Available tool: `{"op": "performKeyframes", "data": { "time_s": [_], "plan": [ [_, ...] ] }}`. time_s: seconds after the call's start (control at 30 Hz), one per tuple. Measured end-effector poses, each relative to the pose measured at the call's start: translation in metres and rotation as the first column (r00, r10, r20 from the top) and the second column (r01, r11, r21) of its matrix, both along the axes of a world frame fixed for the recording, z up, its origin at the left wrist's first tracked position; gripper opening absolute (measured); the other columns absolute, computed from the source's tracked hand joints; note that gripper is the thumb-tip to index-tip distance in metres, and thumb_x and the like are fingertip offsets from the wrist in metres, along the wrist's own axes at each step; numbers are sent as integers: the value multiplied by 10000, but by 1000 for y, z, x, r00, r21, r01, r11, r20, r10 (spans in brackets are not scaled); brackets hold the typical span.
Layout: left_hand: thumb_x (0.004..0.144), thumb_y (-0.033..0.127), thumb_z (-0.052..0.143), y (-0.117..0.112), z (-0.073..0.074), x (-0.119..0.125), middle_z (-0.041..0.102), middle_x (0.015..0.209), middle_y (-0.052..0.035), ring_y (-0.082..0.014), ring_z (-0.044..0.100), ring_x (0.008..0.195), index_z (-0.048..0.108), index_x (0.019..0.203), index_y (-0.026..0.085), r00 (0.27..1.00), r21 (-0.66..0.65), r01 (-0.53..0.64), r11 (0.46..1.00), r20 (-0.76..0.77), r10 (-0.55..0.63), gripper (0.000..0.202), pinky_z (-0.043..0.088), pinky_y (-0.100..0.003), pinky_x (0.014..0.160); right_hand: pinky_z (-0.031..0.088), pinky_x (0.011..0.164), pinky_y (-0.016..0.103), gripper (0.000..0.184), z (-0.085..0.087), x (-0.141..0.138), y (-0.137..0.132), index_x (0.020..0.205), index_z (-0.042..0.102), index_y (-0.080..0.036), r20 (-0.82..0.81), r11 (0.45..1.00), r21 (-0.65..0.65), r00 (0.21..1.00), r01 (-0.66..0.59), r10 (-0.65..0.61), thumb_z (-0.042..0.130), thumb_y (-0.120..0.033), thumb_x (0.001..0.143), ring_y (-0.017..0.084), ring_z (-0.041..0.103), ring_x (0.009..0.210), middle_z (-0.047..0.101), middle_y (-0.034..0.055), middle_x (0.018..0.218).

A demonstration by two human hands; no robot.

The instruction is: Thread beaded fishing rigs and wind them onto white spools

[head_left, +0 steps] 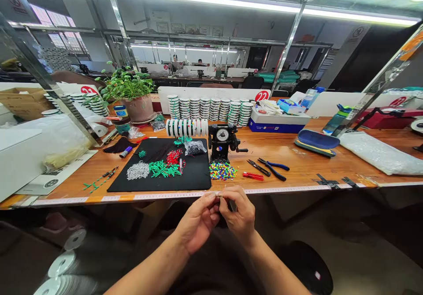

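Note:
My left hand (201, 221) and my right hand (238, 210) meet just off the table's front edge, thumbs and fingertips pinched together. Between the fingertips is something tiny that I cannot make out. Beyond them lies a heap of multicoloured beads (223, 171). To its left a black mat (120, 182) carries silver-grey pieces (138, 170), green tubes (163, 169), red pieces (174, 156) and a small bag of black bits (194, 147). A black hand-cranked winding machine (222, 143) stands behind the beads, with a row of white spools (187, 128) on its shaft.
Right of the beads lie a red-handled tool (253, 176), black snips (258, 168) and blue-handled pliers (273, 167). Farther right are a blue glasses case (317, 140) and a plastic-wrapped package (380, 154). Stacked spools (205, 110) and a potted plant (127, 87) line the back. A measuring tape (297, 188) edges the table.

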State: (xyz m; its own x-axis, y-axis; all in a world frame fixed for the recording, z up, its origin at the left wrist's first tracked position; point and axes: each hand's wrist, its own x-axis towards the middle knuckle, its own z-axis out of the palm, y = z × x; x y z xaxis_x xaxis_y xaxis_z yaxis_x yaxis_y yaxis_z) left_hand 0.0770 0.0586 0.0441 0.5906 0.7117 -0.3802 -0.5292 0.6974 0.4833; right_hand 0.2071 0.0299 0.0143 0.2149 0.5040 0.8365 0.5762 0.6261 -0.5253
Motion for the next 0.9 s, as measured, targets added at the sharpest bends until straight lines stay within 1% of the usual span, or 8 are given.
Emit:
{"op": "performKeyframes", "data": {
  "time_s": [0.17,0.3,0.43,0.53,0.67,0.8,0.83,0.9],
  "plan": [
    [646,170,901,-7,0,2,674,786,-13,-70,583,656,707,827,116,995,-91,-22,996,93,30,271,412,-145,485,551,695,323,151,2,0,-1,990,621,-231,31,1000,20,999,20,-20,574,-95,942,188,637,785,654,38,857],
    [650,209,916,-12,0,1,665,876,-3,-59,579,689,701,902,145,981,-106,-2,994,191,22,337,399,-143,498,548,681,311,148,2,0,-2,988,618,-232,18,1000,7,1000,-5,5,578,-97,941,184,633,779,652,37,869],
    [662,261,917,-15,-4,0,616,867,10,-50,529,672,675,857,157,995,93,14,996,94,-23,327,368,-143,508,544,694,302,160,0,0,-8,984,615,-228,-33,999,-38,999,-18,16,571,-80,939,175,630,788,647,35,875],
    [730,340,868,-14,-9,-1,534,743,20,-54,443,615,628,769,145,998,309,67,949,-41,-57,312,342,-150,502,545,698,303,171,-2,-1,-13,1004,626,-226,1,999,-38,1000,-27,27,580,-75,937,175,634,784,658,37,877],
    [813,446,771,-7,-13,-9,517,749,12,-89,443,641,613,818,169,974,558,87,825,-223,48,319,371,-182,533,547,680,305,151,-4,-3,-14,980,628,-224,-21,996,-71,998,-52,51,576,-86,948,175,635,760,655,34,845],
    [919,389,642,-4,-8,-29,568,866,-18,-124,512,750,622,866,179,864,803,210,557,-419,279,218,441,-227,669,556,722,322,223,-10,-4,-15,1065,629,-205,61,992,-30,991,-120,121,581,-33,932,186,639,829,668,58,912],
    [929,365,626,-3,-5,-36,582,891,-24,-134,533,784,626,890,183,825,827,251,503,-454,336,187,452,-235,703,557,728,325,245,-13,-4,-15,1085,626,-199,93,989,-31,985,-144,147,583,-18,926,190,636,841,670,65,926],
    [933,341,609,0,3,-52,607,910,-25,-146,567,810,628,951,193,750,841,313,442,-504,429,151,467,-245,728,556,733,328,271,-18,-5,-17,1110,622,-190,151,980,-56,969,-189,195,580,1,922,196,631,855,675,77,947]
  ]
}}
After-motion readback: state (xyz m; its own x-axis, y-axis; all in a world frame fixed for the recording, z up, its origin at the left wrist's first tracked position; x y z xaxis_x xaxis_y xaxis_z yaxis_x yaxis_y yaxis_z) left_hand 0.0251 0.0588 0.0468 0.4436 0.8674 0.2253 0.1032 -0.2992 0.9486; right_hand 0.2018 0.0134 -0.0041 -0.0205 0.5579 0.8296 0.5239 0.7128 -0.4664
